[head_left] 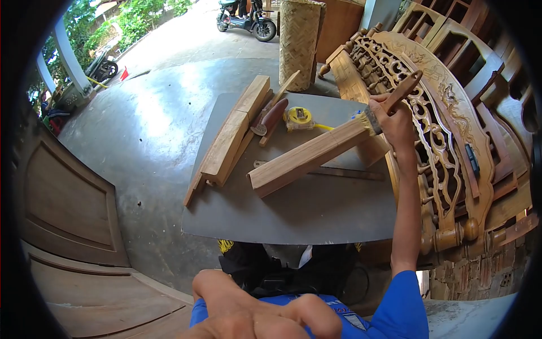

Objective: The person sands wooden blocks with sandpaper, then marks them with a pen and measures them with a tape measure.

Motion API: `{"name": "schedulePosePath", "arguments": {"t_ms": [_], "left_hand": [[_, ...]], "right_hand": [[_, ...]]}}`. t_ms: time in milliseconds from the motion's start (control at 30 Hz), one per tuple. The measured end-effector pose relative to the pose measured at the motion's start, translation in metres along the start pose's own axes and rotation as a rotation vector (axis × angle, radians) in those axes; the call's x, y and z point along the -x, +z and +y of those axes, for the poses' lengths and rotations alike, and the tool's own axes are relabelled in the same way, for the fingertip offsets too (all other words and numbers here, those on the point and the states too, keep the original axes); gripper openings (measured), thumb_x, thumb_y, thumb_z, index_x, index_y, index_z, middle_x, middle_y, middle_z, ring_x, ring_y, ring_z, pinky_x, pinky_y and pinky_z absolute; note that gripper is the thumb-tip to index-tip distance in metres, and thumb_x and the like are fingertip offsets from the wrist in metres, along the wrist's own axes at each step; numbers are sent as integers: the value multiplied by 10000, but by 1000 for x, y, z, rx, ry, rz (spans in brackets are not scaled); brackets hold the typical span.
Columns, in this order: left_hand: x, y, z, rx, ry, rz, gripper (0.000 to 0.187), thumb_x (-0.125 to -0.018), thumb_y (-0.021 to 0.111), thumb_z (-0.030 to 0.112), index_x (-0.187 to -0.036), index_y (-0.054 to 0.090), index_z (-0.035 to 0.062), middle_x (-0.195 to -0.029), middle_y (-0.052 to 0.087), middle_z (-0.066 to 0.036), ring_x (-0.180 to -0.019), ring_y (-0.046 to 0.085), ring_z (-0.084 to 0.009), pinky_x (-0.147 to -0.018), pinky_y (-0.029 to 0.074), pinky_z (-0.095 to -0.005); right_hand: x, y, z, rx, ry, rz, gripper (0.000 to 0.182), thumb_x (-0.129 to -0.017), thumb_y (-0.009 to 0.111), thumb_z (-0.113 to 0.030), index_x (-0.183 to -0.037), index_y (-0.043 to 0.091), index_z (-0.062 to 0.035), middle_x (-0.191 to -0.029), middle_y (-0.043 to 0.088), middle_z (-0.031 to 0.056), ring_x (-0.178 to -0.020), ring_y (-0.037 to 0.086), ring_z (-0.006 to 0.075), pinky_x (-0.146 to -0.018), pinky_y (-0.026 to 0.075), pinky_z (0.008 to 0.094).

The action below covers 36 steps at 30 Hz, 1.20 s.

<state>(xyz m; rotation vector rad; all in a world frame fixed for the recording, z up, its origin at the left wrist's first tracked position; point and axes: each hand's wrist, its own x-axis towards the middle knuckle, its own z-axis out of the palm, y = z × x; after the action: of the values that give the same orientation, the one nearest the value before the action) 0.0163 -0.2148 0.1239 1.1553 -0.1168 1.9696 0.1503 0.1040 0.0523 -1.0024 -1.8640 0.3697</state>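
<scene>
Brush (402,92), likely light, stiff in handle, soft in bristles, take low on the handle: your left hand (265,322) is nearest, can't tell its grip, then the wooden beam (310,155) on the table (293,223), then your right hand (396,125) gripping the brush at the beam's far end.

A woven roll (295,48) stands upright on the grey floor (152,152). Just right of the roll is a brown board (340,28); farther right, a carved frame (446,107) with dragon relief tilts back, more wooden pieces (474,53) behind it. Left of the roll and beyond it stands a scooter (248,21); farther left are green plants (138,21), a pale post (70,56) and a small red flag (124,73).
</scene>
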Motion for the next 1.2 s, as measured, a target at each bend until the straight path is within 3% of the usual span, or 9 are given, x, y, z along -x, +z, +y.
{"name": "schedulePosePath", "arguments": {"t_ms": [33, 233, 367, 500, 767, 833, 900, 1000, 1200], "left_hand": [[-4, 7, 5, -239, -45, 142, 294, -872, 592, 272, -749, 344, 173, -701, 671, 122, -878, 480, -109, -753, 294, -323], [-1, 6, -20, -621, 217, 58, 306, -847, 596, 367, -629, 422, 240, -669, 512, 159, -762, 419, -77, -652, 294, -311], [0, 17, 7, -783, -24, 95, 297, -849, 595, 343, -614, 440, 248, -716, 480, 142, -743, 412, -76, -605, 293, -302], [-4, 5, 0, -588, -37, 17, 220, -838, 607, 270, -671, 475, 217, -763, 487, 88, -756, 432, -94, -595, 327, -313], [4, 11, 0, -221, -98, 156, 129, -791, 646, 181, -792, 519, 156, -822, 516, -23, -804, 472, -132, -618, 396, -353], [12, 23, 3, -4, -162, 333, 134, -779, 656, 159, -822, 530, 141, -837, 523, -50, -817, 483, -142, -624, 413, -364], [16, 42, 11, 361, -140, 814, 151, -767, 665, 137, -852, 541, 126, -852, 530, -78, -829, 493, -151, -630, 430, -374], [11, 9, -4, 197, -186, 217, 217, -744, 673, 176, -906, 534, 133, -893, 526, -80, -846, 490, -162, -665, 420, -367], [8, -21, -13, 254, -210, 15, 373, -699, 687, 254, -1015, 522, 145, -974, 519, -83, -881, 485, -183, -736, 401, -352]], "right_hand": [[-1, 1, 1, 6, -6, 2, 184, -784, 638, -173, -865, 657, -9, -747, 657, 123, -695, 641, 204, -667, 480, 304], [1, 0, -1, 17, -7, -7, 178, -789, 637, -174, -866, 656, -15, -744, 658, 118, -698, 643, 201, -668, 480, 307], [1, 1, -1, 28, -37, 6, 173, -790, 638, -167, -868, 655, -14, -732, 658, 113, -688, 642, 196, -665, 481, 307], [0, 1, 1, 15, -27, -9, 169, -787, 644, -159, -877, 655, -16, -737, 661, 113, -686, 643, 197, -667, 483, 307], [0, -1, -1, 56, -2, -18, 191, -789, 652, -185, -892, 660, -24, -746, 657, 122, -688, 636, 202, -666, 478, 308], [0, 0, -3, 65, -5, -16, 197, -789, 656, -192, -892, 660, -25, -749, 655, 123, -692, 634, 200, -667, 476, 307], [-1, 0, 2, 74, -32, 1, 200, -787, 660, -195, -891, 660, -25, -749, 654, 123, -691, 632, 188, -662, 475, 301], [0, 0, 3, 71, -32, -13, 204, -791, 661, -203, -898, 661, -29, -760, 656, 115, -697, 631, 174, -662, 474, 299], [0, 0, 3, 95, -43, -9, 203, -800, 658, -208, -903, 662, -33, -764, 658, 99, -684, 620, 162, -666, 473, 288]]}}
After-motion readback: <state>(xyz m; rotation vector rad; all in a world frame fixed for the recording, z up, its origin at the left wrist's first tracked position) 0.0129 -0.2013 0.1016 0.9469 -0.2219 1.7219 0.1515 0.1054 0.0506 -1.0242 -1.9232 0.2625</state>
